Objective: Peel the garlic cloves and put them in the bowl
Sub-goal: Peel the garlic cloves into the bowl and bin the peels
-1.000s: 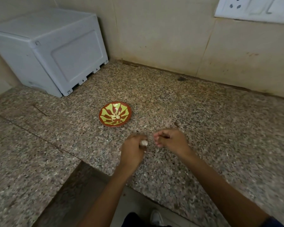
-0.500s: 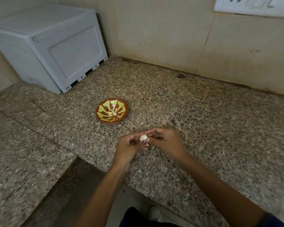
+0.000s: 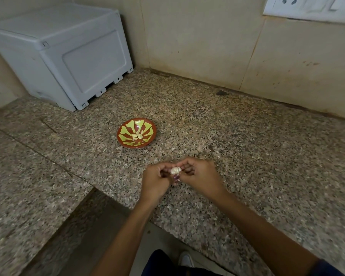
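Both hands met over the counter [image 3: 247, 156] with a garlic piece [image 3: 175, 170] between them. The left hand [image 3: 155, 181] and the right hand [image 3: 200, 176] each had fingers curled in, pinching it from opposite sides, clear of the stone. The bowl [image 3: 126, 143] (a few peeled cloves [image 3: 137, 135] already in it) sat beyond the hands and a little to the left, so the left hand lay nearer for the drop. The garlic's long axis could not be told; it looked still partly skinned.
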